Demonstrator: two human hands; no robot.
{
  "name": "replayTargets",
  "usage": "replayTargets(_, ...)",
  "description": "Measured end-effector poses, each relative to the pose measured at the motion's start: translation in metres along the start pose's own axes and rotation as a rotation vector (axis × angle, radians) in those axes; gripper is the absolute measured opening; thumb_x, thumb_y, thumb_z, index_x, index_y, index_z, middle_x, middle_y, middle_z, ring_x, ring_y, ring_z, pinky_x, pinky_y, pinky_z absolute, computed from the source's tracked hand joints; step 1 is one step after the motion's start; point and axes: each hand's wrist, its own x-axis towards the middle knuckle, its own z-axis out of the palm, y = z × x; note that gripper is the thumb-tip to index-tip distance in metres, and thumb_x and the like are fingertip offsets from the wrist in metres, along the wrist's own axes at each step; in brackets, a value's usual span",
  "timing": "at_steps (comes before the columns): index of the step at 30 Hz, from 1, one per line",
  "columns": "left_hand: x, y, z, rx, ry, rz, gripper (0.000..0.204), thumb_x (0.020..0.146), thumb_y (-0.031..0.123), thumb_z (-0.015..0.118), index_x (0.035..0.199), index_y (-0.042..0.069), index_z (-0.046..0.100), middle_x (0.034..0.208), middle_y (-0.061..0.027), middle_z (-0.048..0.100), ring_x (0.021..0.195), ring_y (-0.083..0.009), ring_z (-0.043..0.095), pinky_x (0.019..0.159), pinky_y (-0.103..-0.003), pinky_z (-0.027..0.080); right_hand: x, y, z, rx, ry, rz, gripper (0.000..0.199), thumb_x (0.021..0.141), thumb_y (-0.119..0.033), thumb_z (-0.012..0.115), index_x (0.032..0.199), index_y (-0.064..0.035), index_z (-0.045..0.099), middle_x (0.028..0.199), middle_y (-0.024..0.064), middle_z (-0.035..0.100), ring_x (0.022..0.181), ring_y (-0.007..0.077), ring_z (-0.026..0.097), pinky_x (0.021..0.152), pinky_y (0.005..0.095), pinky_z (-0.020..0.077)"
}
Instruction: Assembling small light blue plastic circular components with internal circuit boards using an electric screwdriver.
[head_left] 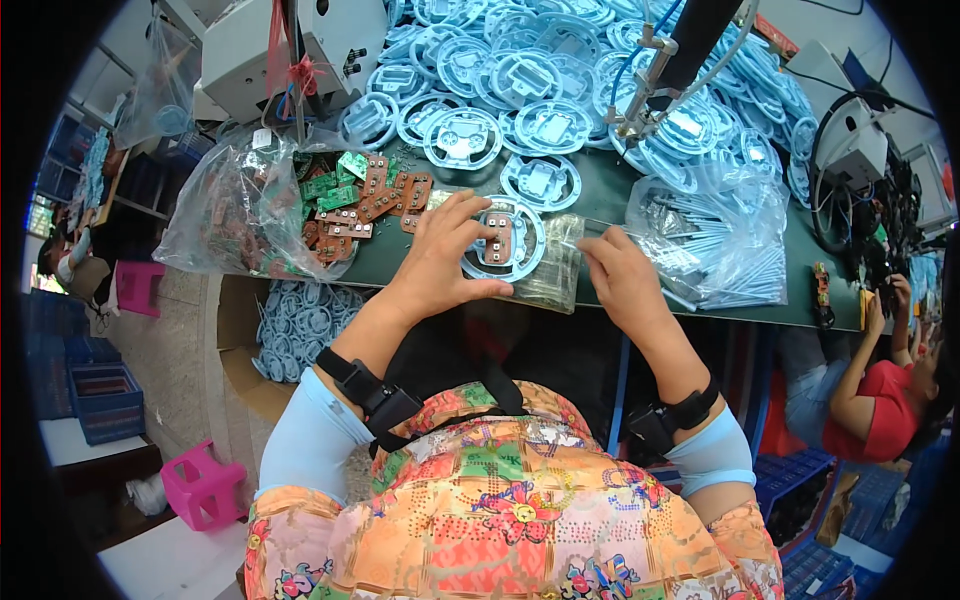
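A round pale-blue plastic ring lay flat at the near edge of the green table, with a small brown circuit board seated in its open middle, and the left hand gripped its left rim with fingers spread across it. Just right of the ring sat a clear plastic bag, and beyond that bag the right hand was curled with its fingertips pinched together
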Motion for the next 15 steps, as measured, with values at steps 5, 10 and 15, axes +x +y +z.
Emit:
replayTargets(5,-0.004,-0.006,0.007,-0.029,0.056,0.01,0.063,0.059,0.04,0.09,0.108,0.008,0.064,0.14,-0.0114,0.05,0.137,-0.0353,0.038,0.111,-0.049,0.028,0.01,0.007,0.017,0.171,-0.043,0.015,0.014,0.084,-0.003,0.067,0.097,-0.0018,0.067,0.083,0.0135,0.057,0.077,0.0341,0.06,0.069,0.04,0.0475)
replayTargets(10,0.0,-0.008,0.01,-0.057,0.074,0.03,0.062,0.059,0.036,0.091,0.107,0.007,0.063,0.141,-0.0119,0.049,0.137,-0.0354,0.039,0.111,-0.047,0.032,0.021,0.007,0.019,0.123,-0.068,0.038,0.011,0.084,-0.012,0.069,0.093,-0.0066,0.07,0.086,0.0096,0.06,0.082,0.0329,0.062,0.071,0.0423,0.0494)
replayTargets(15,-0.001,-0.009,0.007,-0.072,0.046,0.046,0.066,0.058,0.034,0.092,0.109,0.007,0.061,0.14,-0.0145,0.049,0.135,-0.0365,0.041,0.11,-0.047,0.034,0.024,0.021,0.025,0.313,-0.121,0.065,0.013,0.083,-0.007,0.068,0.095,-0.0021,0.066,0.085,0.0126,0.059,0.08,0.0307,0.063,0.071,0.038,0.0492)
